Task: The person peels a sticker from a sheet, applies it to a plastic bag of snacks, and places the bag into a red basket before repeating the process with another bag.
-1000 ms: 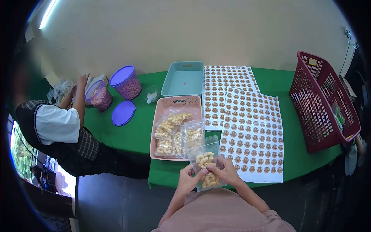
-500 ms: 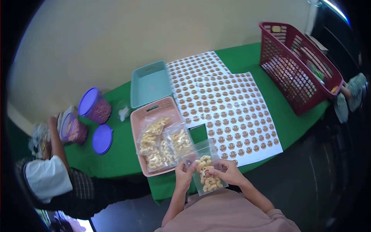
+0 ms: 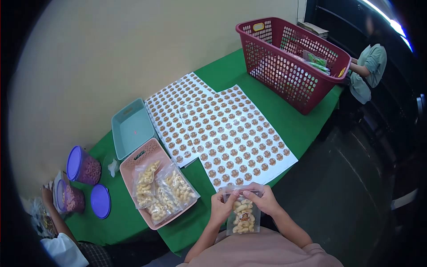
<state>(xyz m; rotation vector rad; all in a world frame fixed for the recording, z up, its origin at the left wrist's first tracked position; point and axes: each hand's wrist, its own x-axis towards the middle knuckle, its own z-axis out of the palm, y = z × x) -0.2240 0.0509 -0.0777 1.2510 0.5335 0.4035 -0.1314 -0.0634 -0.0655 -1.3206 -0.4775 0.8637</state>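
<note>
A: Low centre: the left hand (image 3: 221,207) and right hand (image 3: 266,201) both pinch the snack pouch (image 3: 243,215), which now wears a round sticker it lacked a second ago.

B: Beyond?

A: Pink tray (image 3: 153,152) of pouches mid-left, sticker sheets (image 3: 222,131) centre, bare green tablecloth (image 3: 296,122) before the red basket (image 3: 293,62) upper right.
</note>
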